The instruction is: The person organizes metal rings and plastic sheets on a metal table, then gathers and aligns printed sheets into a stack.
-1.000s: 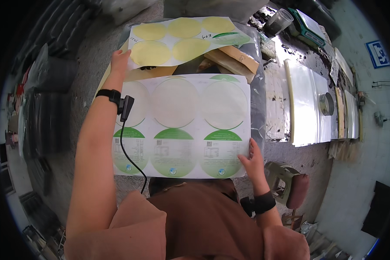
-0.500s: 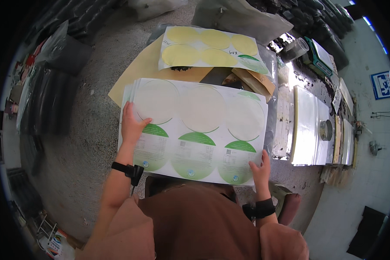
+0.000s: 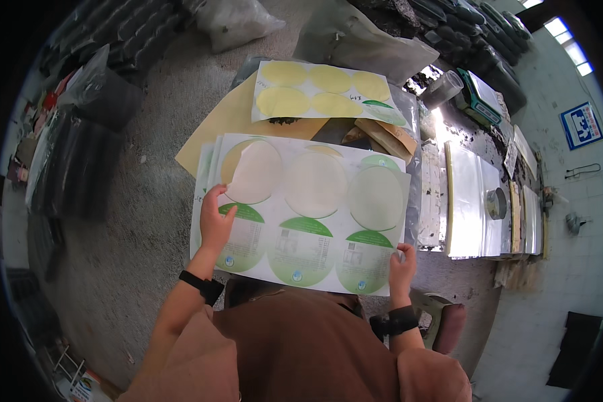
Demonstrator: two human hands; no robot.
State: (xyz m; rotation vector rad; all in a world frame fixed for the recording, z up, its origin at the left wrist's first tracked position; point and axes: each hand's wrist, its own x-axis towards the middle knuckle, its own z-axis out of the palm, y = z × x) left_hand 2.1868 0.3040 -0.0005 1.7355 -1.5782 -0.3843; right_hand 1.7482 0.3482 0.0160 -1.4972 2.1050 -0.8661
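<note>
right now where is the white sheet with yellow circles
The white sheet with yellow circles lies at upper centre in the head view, just beyond the white sheets with green half-discs and left of the clear cylindrical container.

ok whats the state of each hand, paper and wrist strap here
left hand, on the stack's left side
right hand, at the stack's right edge
white-and-green sheets, stacked, left edges uneven
yellow-circled sheet, printed side up
brown paper, partly covered
black wrist straps, worn, one per wrist
</note>
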